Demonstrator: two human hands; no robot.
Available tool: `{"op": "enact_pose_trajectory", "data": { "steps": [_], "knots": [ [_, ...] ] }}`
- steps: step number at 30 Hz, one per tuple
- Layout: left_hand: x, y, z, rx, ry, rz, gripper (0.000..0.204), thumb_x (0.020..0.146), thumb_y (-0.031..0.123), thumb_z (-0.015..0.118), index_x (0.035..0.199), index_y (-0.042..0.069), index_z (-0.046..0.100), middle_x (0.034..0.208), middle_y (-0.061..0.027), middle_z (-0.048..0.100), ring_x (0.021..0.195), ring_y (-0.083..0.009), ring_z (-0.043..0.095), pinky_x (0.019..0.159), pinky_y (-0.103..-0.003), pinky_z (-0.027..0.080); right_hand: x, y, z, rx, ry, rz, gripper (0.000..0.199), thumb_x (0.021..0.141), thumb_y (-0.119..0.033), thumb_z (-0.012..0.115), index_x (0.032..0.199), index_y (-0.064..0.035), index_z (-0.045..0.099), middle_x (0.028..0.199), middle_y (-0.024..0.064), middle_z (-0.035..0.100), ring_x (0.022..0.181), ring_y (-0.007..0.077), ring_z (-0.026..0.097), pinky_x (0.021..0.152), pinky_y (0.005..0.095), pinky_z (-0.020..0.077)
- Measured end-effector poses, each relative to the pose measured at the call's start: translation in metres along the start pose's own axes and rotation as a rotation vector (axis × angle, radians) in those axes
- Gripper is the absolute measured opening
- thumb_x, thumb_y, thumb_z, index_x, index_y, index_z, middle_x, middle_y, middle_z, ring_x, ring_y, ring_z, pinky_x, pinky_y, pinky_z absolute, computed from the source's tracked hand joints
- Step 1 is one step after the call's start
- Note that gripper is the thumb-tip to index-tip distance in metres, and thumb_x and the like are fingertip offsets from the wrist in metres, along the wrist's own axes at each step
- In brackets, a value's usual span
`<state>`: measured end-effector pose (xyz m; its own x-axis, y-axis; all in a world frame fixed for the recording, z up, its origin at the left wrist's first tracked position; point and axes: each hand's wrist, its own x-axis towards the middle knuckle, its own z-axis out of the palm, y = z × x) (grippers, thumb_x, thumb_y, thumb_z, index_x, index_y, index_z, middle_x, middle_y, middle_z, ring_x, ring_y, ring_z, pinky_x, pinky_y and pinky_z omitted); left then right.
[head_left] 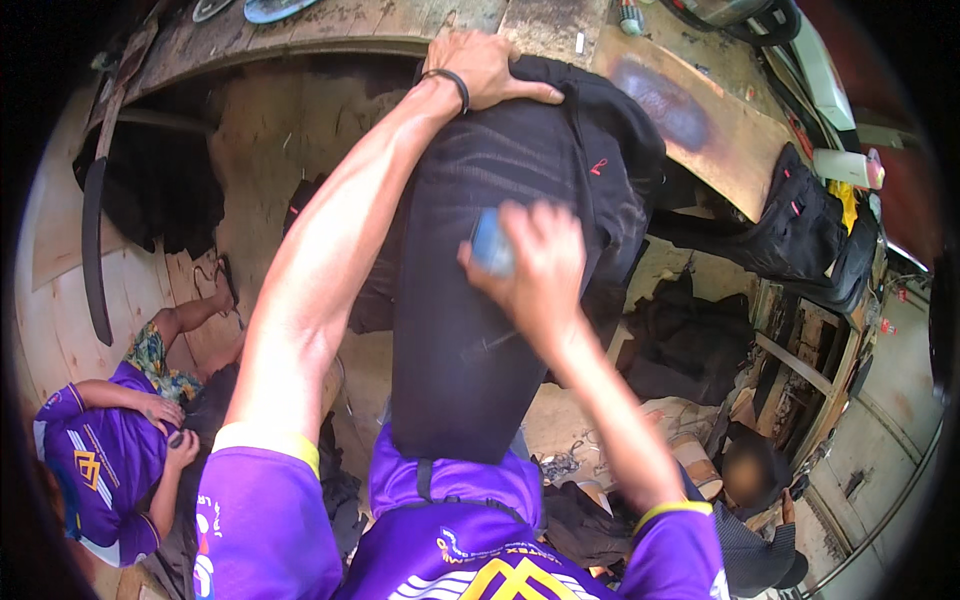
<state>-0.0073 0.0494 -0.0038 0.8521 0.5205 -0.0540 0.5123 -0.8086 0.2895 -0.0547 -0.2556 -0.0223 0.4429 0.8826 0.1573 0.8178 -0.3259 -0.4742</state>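
Note:
A black fabric bag (490,330) with a small red loop on it stretches from the wooden bench edge down to my waist. At its far end my left hand (475,70) grips and presses the cloth, thumb stretched out to the right. My right hand (545,260) is closed around a small blue block-like object (491,243) over the middle of the bag. Motion blurs this hand, so the exact kind of the object cannot be made out, nor whether it touches the cloth.
A stained board (690,125) lies on the wooden bench (350,25). More black bags (790,230) hang at the right, near a white bottle (845,168). At lower left sits a person in a purple shirt (115,440); another person (750,480) is at lower right. Dark cloth (690,335) is heaped below.

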Motion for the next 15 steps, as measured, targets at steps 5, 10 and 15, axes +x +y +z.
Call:
{"op": "enact_pose_trajectory", "data": {
  "steps": [5,10,15],
  "knots": [
    [-0.001,0.003,0.003,0.005,0.006,-0.026,0.099,0.065,0.101,0.067,0.088,0.006,0.084,0.088,-0.0180,0.080,0.088,-0.0363,0.079,0.082,-0.050,0.063,-0.119,-0.108,-0.052,0.121,-0.178,-0.184,0.051,0.077,-0.037,0.092,0.114,-0.0078,0.072,0.102,0.0102,0.063,0.098,0.0298,0.065,0.084,0.0459,0.0524],
    [-0.003,0.010,-0.007,0.027,-0.058,-0.093,0.103,0.064,0.101,0.067,0.104,0.008,0.085,0.102,-0.0201,0.081,0.103,-0.0373,0.078,0.092,-0.051,0.062,-0.020,-0.019,-0.037,0.067,0.087,-0.157,0.049,0.071,-0.034,0.095,0.105,-0.0085,0.071,0.090,0.0106,0.062,0.085,0.0335,0.063,0.077,0.0463,0.0514],
    [-0.001,0.007,-0.004,0.028,-0.046,-0.079,0.098,0.066,0.098,0.068,0.096,0.006,0.084,0.098,-0.0200,0.080,0.098,-0.0366,0.077,0.087,-0.049,0.060,-0.049,-0.045,-0.020,-0.006,0.060,0.076,0.052,0.078,-0.032,0.093,0.114,-0.0058,0.068,0.099,0.0140,0.061,0.087,0.0340,0.058,0.078,0.0468,0.0473]
  ]
}}
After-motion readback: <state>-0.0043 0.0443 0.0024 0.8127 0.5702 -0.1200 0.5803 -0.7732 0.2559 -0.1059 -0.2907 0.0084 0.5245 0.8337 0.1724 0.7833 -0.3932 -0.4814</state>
